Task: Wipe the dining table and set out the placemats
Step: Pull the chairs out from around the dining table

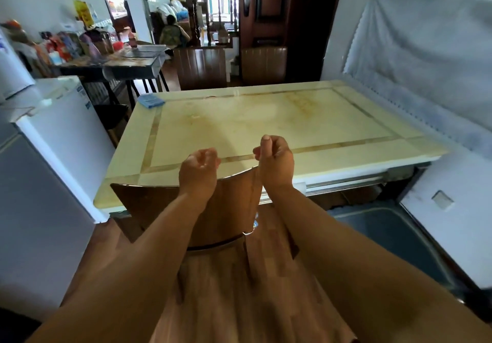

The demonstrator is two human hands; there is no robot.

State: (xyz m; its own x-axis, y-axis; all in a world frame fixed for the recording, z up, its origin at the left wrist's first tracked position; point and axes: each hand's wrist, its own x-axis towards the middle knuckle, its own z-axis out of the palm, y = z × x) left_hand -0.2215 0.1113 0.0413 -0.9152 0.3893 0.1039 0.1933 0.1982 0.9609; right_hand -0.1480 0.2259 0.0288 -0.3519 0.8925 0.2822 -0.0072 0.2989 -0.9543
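The cream marble dining table (266, 124) with brown inlay lines fills the middle of the view. A folded blue cloth (151, 100) lies on its far left corner. My left hand (198, 169) hovers over the near table edge with fingers loosely curled and nothing in it. My right hand (275, 160) is beside it, fingers curled into a loose fist, thumb up, also holding nothing. Both hands are above the top of a wooden chair back (165, 206). No placemats show.
A white fridge or freezer (53, 135) stands close on the left. A white cloth-covered wall (415, 57) runs along the table's right side. Behind are a cluttered dark table (111, 60), a brown chair (202, 68) and a person seated far back.
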